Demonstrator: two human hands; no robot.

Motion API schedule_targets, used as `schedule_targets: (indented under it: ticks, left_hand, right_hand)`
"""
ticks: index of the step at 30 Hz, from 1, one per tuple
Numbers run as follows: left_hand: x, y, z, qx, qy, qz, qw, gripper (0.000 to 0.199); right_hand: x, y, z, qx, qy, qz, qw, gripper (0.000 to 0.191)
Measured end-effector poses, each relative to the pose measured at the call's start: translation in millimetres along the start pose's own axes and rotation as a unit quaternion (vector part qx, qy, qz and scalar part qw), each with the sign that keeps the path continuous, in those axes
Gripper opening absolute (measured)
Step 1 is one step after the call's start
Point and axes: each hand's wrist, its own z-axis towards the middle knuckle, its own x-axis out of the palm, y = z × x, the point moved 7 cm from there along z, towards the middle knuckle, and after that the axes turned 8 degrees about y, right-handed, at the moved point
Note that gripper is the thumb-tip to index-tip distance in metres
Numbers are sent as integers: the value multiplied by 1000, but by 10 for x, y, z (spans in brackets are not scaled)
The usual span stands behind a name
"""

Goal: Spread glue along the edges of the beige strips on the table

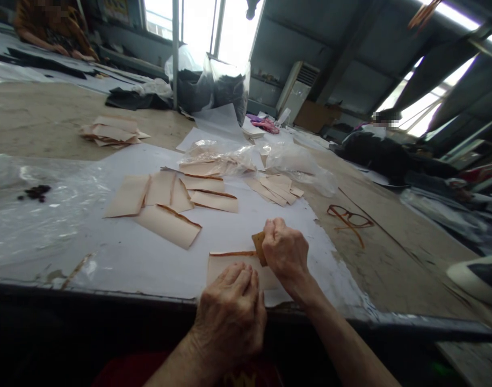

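A beige rectangular piece [225, 262], which looks like thin leather or card, lies at the near table edge with a brown strip along its far edge. My left hand [232, 306] is closed over its near side, fingers together and bent, pressing it down; the thumb is hidden. My right hand [285, 252] pinches a small flat brown scraper-like piece [259, 247] at the right end of that brown strip. Farther left lie several similar pieces with brown edges, among them a near one [169, 226]. A fan of plain beige pieces [276, 189] lies beyond my right hand.
White paper [149, 269] covers the table under the pieces. Clear plastic bags [217, 153] lie behind them, and plastic sheeting [40, 226] at left carries dark bits. A beige stack [113, 130] sits back left. Eyeglasses [349, 217] rest at right. Other people [55, 27] sit farther off.
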Motion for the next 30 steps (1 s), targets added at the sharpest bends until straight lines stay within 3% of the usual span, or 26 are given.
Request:
schedule_targets:
  ticks: [3,8,17,21,25,27,30]
  left_hand:
    - [7,4,-2,2,3,-11,1000,33]
    - [-2,13,-1,2,-12,-16,1000,32]
    - [-6,-15,-5,11,-14,4,1000,33]
    - [-9,-12,-4,5,-10,3,1000,33]
    - [-16,-12,3,2,-15,4,1000,30]
    - [-17,-15,3,3,-16,5,1000,29]
    - [-11,-7,-7,2,-10,-3,1000,29]
  right_hand:
    - [111,118,-119,-40,18,-44,998,27]
    - [216,205,13,-33,0,-61,998,24]
    - [280,250,189,38,5,-19,999,25]
    - [285,156,345,91,13,39,995,25]
    - [115,-70,337,131,0,82,988,31]
    - [27,-105,221,101,-8,73,992,30]
    - [21,41,11,-9,-2,28,1000,29]
